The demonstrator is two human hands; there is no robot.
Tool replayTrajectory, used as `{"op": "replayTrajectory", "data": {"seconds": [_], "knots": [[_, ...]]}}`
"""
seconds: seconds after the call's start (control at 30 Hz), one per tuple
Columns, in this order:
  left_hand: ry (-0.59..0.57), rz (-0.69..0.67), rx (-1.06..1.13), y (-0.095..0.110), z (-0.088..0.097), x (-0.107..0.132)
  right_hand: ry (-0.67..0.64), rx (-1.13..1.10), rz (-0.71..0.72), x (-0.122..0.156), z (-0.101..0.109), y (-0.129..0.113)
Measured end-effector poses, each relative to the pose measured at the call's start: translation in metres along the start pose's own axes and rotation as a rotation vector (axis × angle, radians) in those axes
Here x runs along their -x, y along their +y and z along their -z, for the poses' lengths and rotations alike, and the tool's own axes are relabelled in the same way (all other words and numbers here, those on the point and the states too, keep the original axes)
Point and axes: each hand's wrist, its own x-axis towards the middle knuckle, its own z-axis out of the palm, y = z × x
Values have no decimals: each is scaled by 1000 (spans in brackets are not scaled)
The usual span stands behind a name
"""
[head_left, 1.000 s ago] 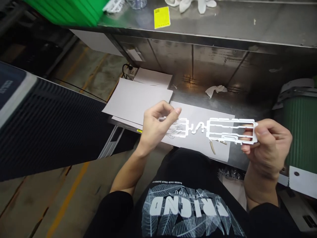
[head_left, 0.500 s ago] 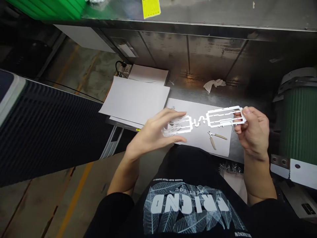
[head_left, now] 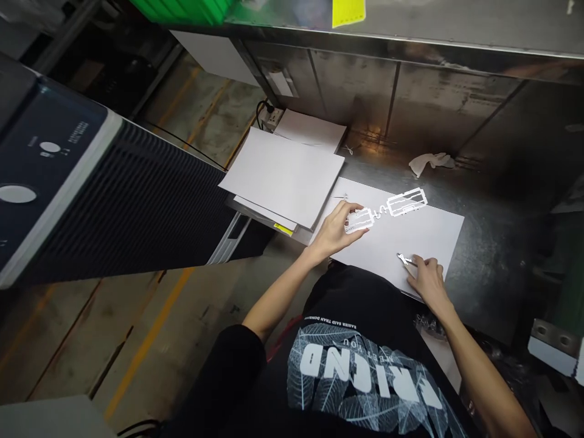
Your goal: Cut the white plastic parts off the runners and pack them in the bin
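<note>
A white plastic frame part (head_left: 387, 210), two open rectangles joined by a wavy strip, lies on a white sheet of paper (head_left: 433, 234) on the low steel shelf. My left hand (head_left: 337, 230) pinches its left end, fingers curled around it. My right hand (head_left: 424, 277) rests at the sheet's near edge, fingers closed over small cutting pliers (head_left: 405, 260) whose metal tip pokes out to the left.
A stack of white sheets (head_left: 285, 176) lies to the left of the paper. A crumpled white rag (head_left: 431, 163) sits farther back. A dark ribbed machine housing (head_left: 114, 201) fills the left. A steel table (head_left: 456, 24) with a yellow label (head_left: 348, 11) runs overhead.
The frame part was held up between both hands; now it lies on the paper. My right hand let go of it and moved down onto the pliers. The camera pulled back and higher.
</note>
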Motion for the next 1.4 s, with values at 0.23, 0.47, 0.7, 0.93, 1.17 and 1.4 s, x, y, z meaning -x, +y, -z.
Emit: {"op": "replayTrajectory", "data": {"seconds": [0.23, 0.47, 0.7, 0.93, 1.17, 1.4], "knots": [[-3, -48, 26, 1, -23, -2, -62, -306, 200, -9, 51, -55], [9, -91, 33, 3, -27, 1, -188, -614, 193, -10, 87, -83], [14, -81, 30, 3, -28, 2, -200, -639, 217, -13, 85, -80], [-8, -186, 11, 1, -31, 2, -218, -649, 213, -12, 83, -80], [9, -224, 11, 2, -31, 2, -207, -631, 228, -13, 80, -78], [-24, -220, 29, 1, -35, 5, -183, -600, 216, -11, 81, -79]]}}
